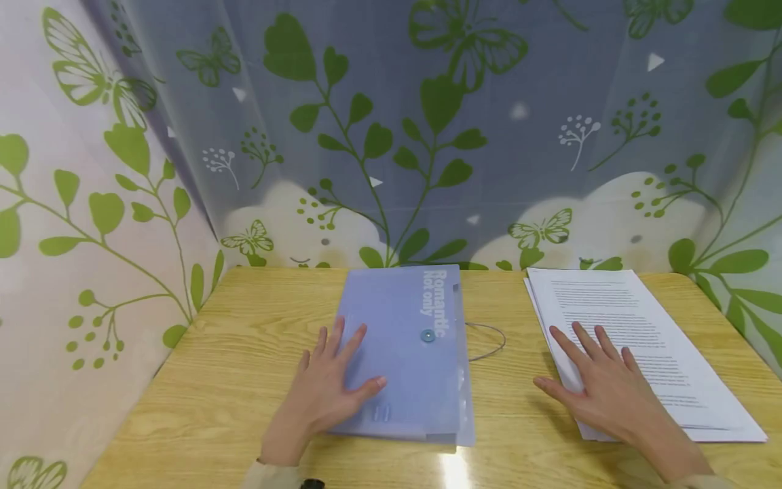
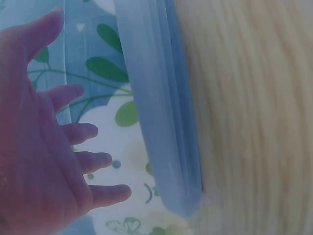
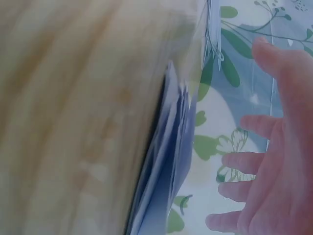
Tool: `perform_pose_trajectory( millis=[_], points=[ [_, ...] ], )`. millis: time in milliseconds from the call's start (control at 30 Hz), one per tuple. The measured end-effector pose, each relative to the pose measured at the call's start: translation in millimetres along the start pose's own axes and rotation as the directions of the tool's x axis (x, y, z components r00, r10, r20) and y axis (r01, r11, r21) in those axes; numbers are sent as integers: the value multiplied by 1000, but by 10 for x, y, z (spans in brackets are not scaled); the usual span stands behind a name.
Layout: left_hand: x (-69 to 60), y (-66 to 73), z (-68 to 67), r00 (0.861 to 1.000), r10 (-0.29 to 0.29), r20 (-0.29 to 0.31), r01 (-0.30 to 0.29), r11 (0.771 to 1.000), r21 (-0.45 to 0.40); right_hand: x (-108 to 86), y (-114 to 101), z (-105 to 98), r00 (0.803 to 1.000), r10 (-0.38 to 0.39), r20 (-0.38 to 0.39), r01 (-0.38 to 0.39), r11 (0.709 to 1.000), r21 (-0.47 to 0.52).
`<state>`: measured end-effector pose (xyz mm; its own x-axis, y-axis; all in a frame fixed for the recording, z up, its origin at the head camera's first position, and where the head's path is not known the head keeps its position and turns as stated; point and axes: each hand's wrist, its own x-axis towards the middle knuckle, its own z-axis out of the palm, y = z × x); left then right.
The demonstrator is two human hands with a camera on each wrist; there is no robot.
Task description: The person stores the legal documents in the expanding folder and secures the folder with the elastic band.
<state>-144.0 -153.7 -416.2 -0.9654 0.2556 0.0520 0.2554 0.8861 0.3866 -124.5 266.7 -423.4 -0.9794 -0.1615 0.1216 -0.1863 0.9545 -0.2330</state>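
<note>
A blue translucent document folder (image 1: 403, 380) with white lettering lies flat on the wooden table, its round button (image 1: 427, 335) on top and a loop of grey cord (image 1: 504, 339) off its right edge. My left hand (image 1: 326, 387) hovers over the folder's left side, fingers spread; the left wrist view shows a gap between the palm and the folder's edge (image 2: 161, 107). To the right is a stack of printed paper sheets (image 1: 666, 367). Above its near left part is my right hand (image 1: 611, 394), fingers spread and apart from the sheets (image 3: 171, 147) in the right wrist view. Neither hand holds anything.
The wooden table (image 1: 208, 401) carries both the folder and the papers, with bare wood between them. A curtain (image 1: 391, 136) printed with leaves and butterflies hangs behind the table's far edge and along both sides.
</note>
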Motion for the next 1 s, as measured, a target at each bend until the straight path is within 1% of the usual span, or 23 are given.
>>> perform_pose_trajectory(
  millis=[167,300,467,600,800,900,1000],
  points=[
    [59,85,44,1000,28,1,-28,999,-15,71,-93,-12,999,-41,9,41,999,1],
    [108,166,88,999,42,11,-42,999,-35,134,-161,39,995,-101,-11,101,994,39],
    [164,257,143,997,65,30,-64,997,-36,215,-233,123,980,-198,-18,199,976,90],
    [191,313,179,996,82,39,-81,996,-44,269,-293,145,968,-252,-17,252,963,97],
    [247,425,204,993,102,62,-100,994,-41,370,-372,176,956,-293,3,291,952,99],
    [274,472,226,992,98,75,-96,995,-38,430,-405,202,951,-307,22,304,948,98],
    [303,513,253,992,89,86,-87,996,-26,495,-439,214,947,-319,25,316,944,92]
  ],
)
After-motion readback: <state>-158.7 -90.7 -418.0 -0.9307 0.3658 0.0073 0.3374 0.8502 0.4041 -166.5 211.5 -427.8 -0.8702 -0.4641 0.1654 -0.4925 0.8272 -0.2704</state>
